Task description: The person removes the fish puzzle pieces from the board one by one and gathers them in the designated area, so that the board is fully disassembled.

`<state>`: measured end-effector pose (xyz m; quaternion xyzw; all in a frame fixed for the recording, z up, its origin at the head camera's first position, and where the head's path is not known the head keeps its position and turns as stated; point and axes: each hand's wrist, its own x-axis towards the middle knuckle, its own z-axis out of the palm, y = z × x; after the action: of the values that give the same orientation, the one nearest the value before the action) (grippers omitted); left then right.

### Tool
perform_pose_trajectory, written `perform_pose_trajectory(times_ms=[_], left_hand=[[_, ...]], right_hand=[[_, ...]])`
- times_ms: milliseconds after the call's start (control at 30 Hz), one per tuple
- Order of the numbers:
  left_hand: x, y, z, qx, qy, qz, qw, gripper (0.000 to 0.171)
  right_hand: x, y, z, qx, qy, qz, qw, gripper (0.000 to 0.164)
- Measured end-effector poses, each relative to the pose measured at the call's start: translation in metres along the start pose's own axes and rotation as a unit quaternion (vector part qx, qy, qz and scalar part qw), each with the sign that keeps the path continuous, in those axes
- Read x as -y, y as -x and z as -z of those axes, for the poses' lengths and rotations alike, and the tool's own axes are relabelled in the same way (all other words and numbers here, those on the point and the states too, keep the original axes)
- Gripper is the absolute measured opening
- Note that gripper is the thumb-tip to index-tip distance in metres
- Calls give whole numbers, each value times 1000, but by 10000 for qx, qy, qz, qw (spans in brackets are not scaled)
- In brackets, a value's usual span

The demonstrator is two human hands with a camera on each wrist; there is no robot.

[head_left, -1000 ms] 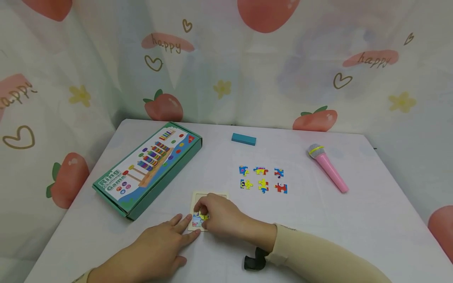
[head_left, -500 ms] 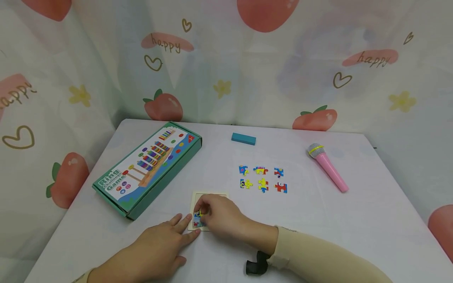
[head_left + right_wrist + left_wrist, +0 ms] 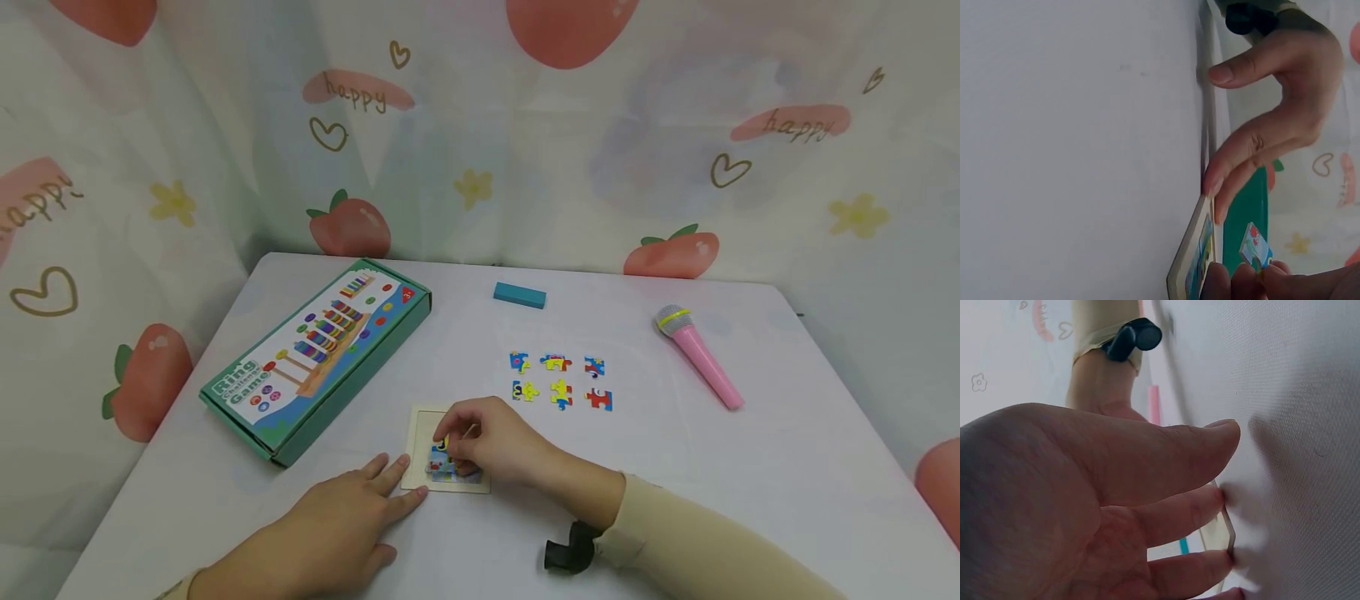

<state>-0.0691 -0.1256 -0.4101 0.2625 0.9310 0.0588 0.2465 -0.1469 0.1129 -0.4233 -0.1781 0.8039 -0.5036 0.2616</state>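
A small square wooden puzzle tray (image 3: 417,429) lies flat on the white-covered table in the head view. Above it my right hand (image 3: 498,442) pinches a colourful jigsaw piece (image 3: 437,462) between thumb and fingers. The right wrist view shows this jigsaw piece (image 3: 1254,245) tilted and apart from the tray (image 3: 1180,269). Other picture pieces sit inside the tray, partly hidden by the hand. My left hand (image 3: 330,521) rests on the table, its extended fingertips touching the tray's left edge; the left wrist view shows these fingers (image 3: 1182,512) at the edge.
Several loose jigsaw pieces (image 3: 561,393) lie in two rows beyond the tray. A green Ring Challenge Game box (image 3: 315,358) is at the left, a teal block (image 3: 520,295) at the back. A pink toy microphone (image 3: 701,358) lies at the right.
The pinched jigsaw piece has left the tray's lower-left corner and moved right, raised with my right hand. Bare wood now shows at that corner. My left hand has stayed at the edge.
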Motion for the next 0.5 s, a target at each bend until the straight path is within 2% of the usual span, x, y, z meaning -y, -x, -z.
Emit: perform_pose_trajectory(times_ms=[333, 500], left_hand=[[0, -3, 2, 159, 19, 101, 9998, 68], [1, -2, 2, 110, 1, 44, 9999, 67]], right_hand=[[-19, 18, 52, -623, 610, -321, 9957, 16], [-25, 23, 70, -962, 1119, -585, 9873, 16]])
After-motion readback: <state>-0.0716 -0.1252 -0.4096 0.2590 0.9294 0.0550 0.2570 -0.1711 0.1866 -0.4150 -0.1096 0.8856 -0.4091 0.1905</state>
